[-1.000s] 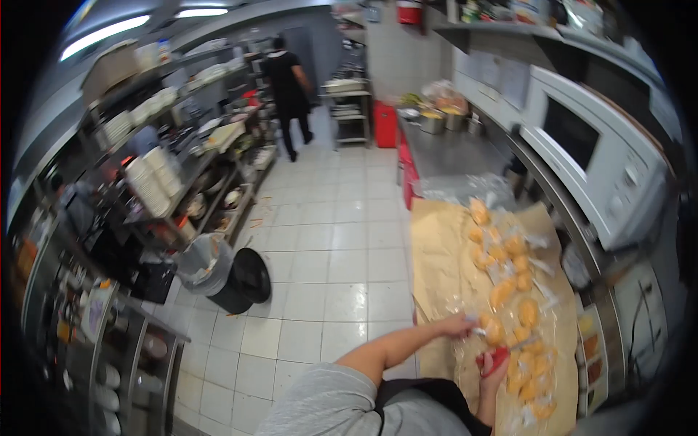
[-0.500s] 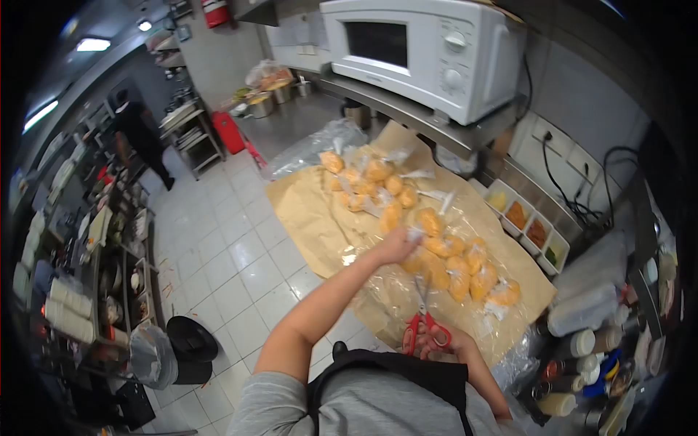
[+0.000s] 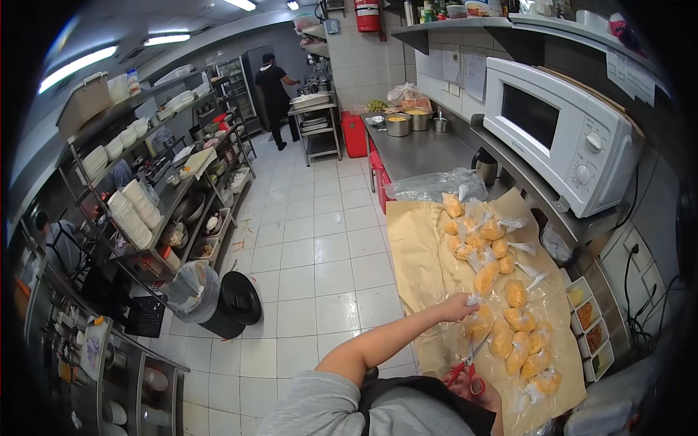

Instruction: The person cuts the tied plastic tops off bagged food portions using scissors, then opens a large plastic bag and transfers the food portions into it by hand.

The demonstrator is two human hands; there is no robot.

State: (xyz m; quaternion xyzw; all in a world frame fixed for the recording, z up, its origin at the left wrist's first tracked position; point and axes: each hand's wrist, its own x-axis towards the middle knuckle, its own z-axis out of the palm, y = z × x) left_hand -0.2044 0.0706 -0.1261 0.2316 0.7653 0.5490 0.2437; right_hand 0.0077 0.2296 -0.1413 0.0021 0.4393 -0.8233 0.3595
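Several small clear plastic bags of orange food (image 3: 519, 320) lie on brown paper (image 3: 418, 251) over the counter. My left hand (image 3: 458, 308) is closed on the gathered plastic top of one bag (image 3: 478, 323), near the paper's middle. Below it, my right hand (image 3: 480, 396) holds red-handled scissors (image 3: 469, 369), their blades pointing up toward that bag. Whether the blades touch the bag cannot be made out.
A white microwave (image 3: 556, 134) stands on a shelf at the right, above spice containers (image 3: 590, 327). Metal pots (image 3: 398, 125) sit on the far counter. A lined bin (image 3: 196, 294) is on the floor. Two people (image 3: 275, 94) are farther off, one at the left.
The view has swung right and back. My left hand stays on the bag's top, and the scissors in my right hand are now closer to it. The distant person has turned toward a rack.
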